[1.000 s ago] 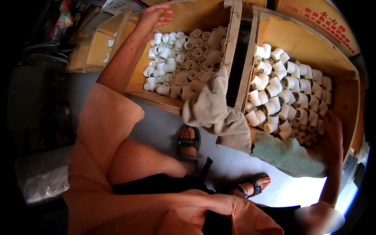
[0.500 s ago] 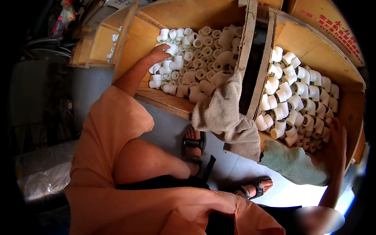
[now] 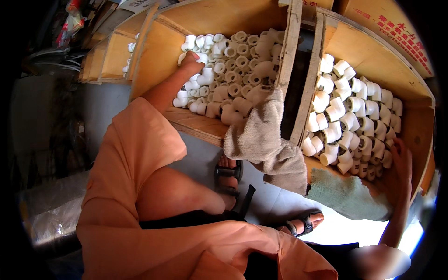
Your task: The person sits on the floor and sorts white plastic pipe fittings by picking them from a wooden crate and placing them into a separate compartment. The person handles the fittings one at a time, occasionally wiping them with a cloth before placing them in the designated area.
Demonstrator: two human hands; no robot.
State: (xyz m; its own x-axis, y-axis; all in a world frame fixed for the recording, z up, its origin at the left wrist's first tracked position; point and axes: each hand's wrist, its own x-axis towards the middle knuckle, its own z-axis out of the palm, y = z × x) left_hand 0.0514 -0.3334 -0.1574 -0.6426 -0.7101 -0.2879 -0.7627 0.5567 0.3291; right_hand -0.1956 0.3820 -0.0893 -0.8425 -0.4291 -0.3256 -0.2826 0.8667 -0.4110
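My left hand (image 3: 192, 62) reaches into the left wooden bin (image 3: 183, 21), thumb and fingers closed around a white plastic pipe fitting (image 3: 202, 58). Beneath and beside it lies a heap of similar white fittings (image 3: 233, 77), elbows and rings among them. In the right wooden bin (image 3: 366, 56) my right hand (image 3: 402, 158) is down along the right side, next to a pile of white elbow fittings (image 3: 347, 122). Its fingers look stretched out and partly apart, with nothing visible in them; shadow covers some of the hand.
A beige towel (image 3: 254, 140) hangs over the left bin's front corner, and a green cloth (image 3: 345, 196) covers the right bin's front edge. More small bins (image 3: 114, 60) stand at far left. A cardboard box (image 3: 387, 28) is behind. My sandalled feet rest on the grey floor.
The view has shifted slightly, so the bins appear a little further left. My left hand and its fitting have moved slightly right over the heap. The right hand looks nearly unchanged.
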